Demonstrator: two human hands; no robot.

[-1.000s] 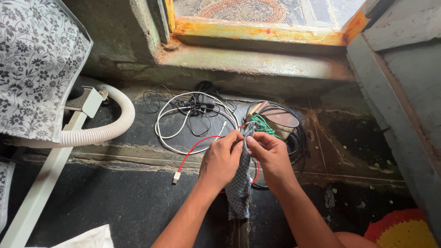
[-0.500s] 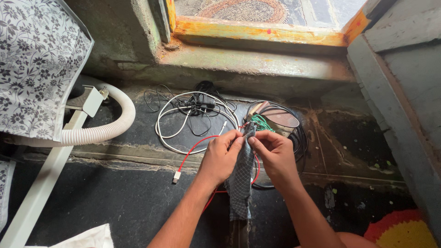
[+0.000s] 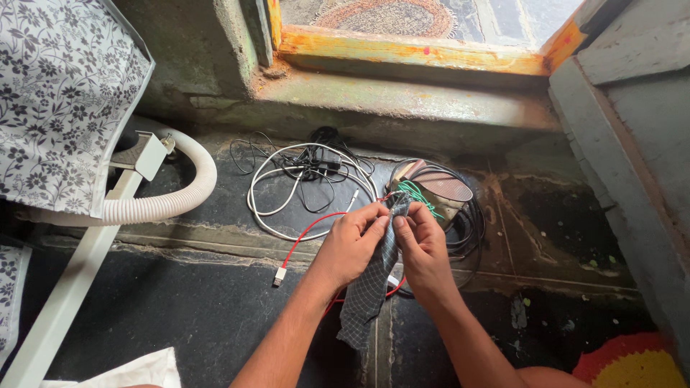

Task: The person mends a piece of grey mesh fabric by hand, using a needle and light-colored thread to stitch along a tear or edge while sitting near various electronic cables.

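Pinching checked cloth strip (image 3: 370, 284) w/ both hands' fingers (image 3: 381, 224).

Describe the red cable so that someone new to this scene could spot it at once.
Below the orange-painted sill, cables lie on the dark stone floor. The red cable curves from the left hand down-left to a pale plug; it alone is red, beside the white cable coil.

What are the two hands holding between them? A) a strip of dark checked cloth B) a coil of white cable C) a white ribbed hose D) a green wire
A: both the left hand and the right hand pinch the top of the checked cloth strip, which hangs down between them; the white cable lies untouched on the floor behind.
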